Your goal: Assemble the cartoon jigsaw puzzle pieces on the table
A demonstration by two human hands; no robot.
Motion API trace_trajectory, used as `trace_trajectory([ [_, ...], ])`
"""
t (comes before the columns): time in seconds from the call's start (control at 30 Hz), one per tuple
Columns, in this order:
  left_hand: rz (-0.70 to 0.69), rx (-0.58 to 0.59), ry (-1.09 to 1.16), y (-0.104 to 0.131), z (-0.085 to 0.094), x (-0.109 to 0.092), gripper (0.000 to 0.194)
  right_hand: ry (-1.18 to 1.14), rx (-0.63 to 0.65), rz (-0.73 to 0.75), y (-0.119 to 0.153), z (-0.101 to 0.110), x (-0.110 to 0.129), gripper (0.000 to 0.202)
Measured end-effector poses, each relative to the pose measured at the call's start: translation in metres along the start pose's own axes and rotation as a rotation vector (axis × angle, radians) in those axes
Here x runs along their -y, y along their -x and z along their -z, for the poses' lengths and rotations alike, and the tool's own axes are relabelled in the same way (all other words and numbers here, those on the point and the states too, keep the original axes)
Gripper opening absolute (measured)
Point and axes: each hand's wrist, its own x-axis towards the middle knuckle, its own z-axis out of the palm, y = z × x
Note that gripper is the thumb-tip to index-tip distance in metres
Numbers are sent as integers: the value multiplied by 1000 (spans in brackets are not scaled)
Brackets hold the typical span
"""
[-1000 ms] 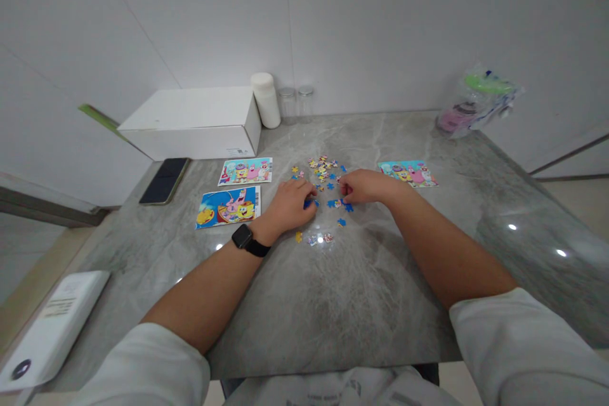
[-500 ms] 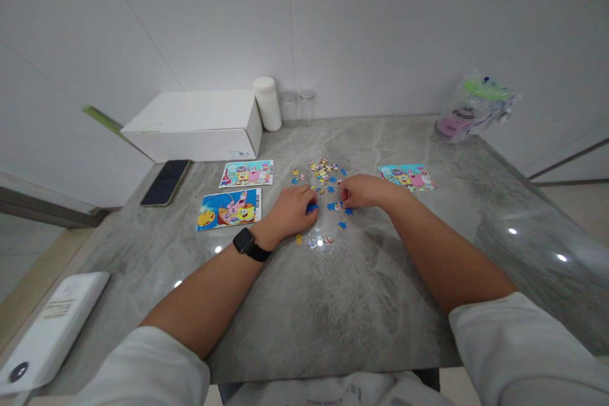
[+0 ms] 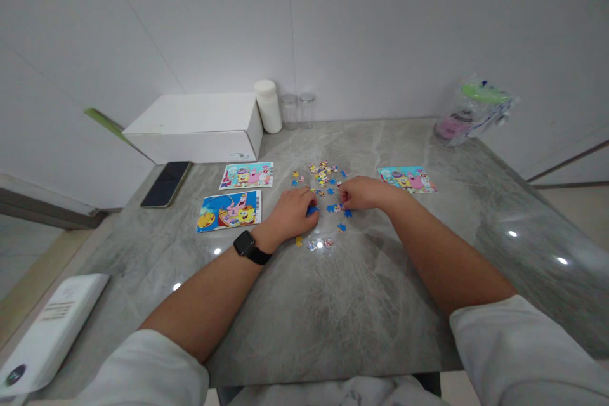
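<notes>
My left hand (image 3: 295, 210) rests on the table with its fingers curled over a blue jigsaw puzzle piece (image 3: 311, 210). Across from it, the fingers of my right hand (image 3: 360, 192) are pinched together at a short row of joined blue puzzle pieces (image 3: 332, 208); their tips partly cover another blue piece (image 3: 347, 213). Beyond both hands lies a loose pile of mixed puzzle pieces (image 3: 323, 170). Nearer to me are a single blue piece (image 3: 341, 228), a yellow piece (image 3: 299, 241) and a few pale and red pieces (image 3: 320, 245).
Two cartoon picture cards (image 3: 246, 175) (image 3: 229, 210) lie at left, another card (image 3: 408, 179) at right. Behind stand a white box (image 3: 190, 130), a white bottle (image 3: 269, 106) and two glass jars (image 3: 299, 111). A phone (image 3: 166, 184), a white device (image 3: 52, 330) and a bagged item (image 3: 471, 111) sit near the edges.
The view has tilted very slightly. Both hands stay at nearly the same places among the puzzle pieces.
</notes>
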Motion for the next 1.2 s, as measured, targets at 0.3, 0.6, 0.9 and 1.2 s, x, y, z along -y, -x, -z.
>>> trace_trajectory([
  [0.3, 94, -223, 81, -3, -3, 8, 17, -168, -508, -136, 2, 15, -8, 22],
  [0.6, 109, -294, 119, -4, -5, 15, 10, -295, -774, -195, -20, -4, -24, 28],
  [0.9, 113, -325, 141, -5, -9, 19, 8, -96, -807, -188, -45, -36, -42, 39],
  [1.2, 127, -364, 211, -8, -14, 25, 9, -138, -883, -194, -57, -48, -53, 40],
])
